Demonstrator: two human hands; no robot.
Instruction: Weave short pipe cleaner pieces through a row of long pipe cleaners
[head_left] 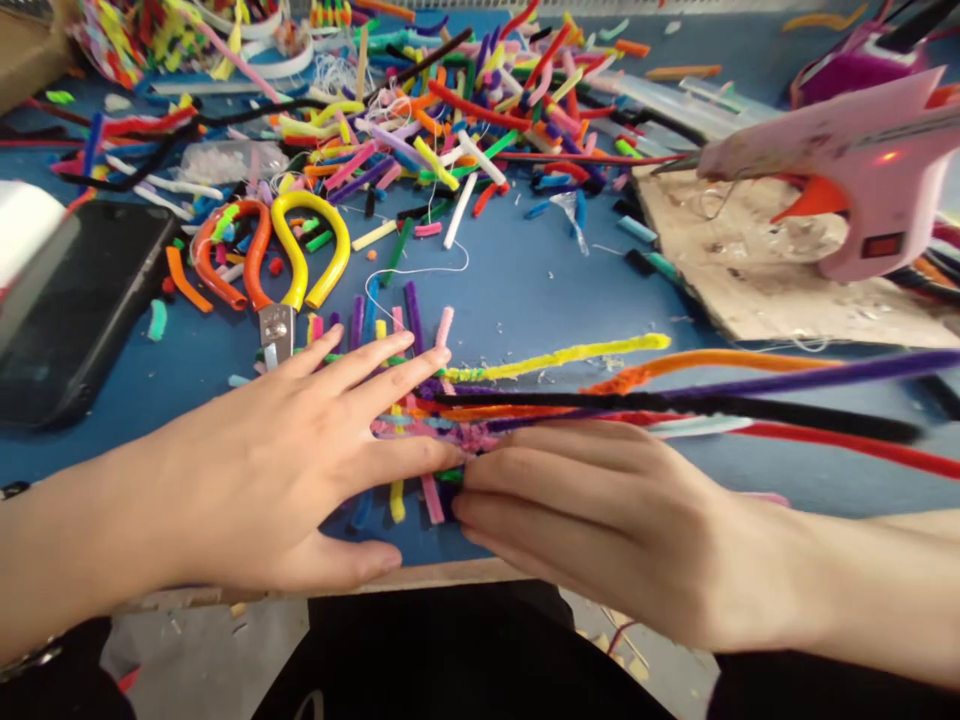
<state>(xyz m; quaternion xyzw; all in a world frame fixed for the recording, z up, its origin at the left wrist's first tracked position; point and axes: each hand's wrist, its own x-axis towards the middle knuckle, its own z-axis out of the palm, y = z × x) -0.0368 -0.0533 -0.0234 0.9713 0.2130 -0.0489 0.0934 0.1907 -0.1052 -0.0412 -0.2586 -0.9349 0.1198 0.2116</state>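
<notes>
Phone: black one (82, 310), lying face up at the left side of the blue table (525, 290), with something white (26, 230) just beside it, cut off by the frame.
Cutters: one orange handle, one yellow (277, 270), lying spread apart with little fuzzy offcuts between the grips. The metal end points at the person.
Left hand: palm down (285, 450), fingers fanned out and released, laid flat over the woven piece, not clenched on anything.
Woven piece: a little grid of fuzzy stems (397, 490), flat near the table's front edge, partly under the left hand and touching the right.
Messy heap: tons of cut stems (465, 120) in every colour, across the back.
Right hand: fingers bunched together (592, 500), tips down at the weave's right part. Can't tell if they're actually grasping a stem.
Long strands: orange, purple, black and red (750, 405), running off to the right, above the right hand.
Glue gun: pink (832, 180), orange light on, over a scrap of cardboard (720, 260).
</notes>
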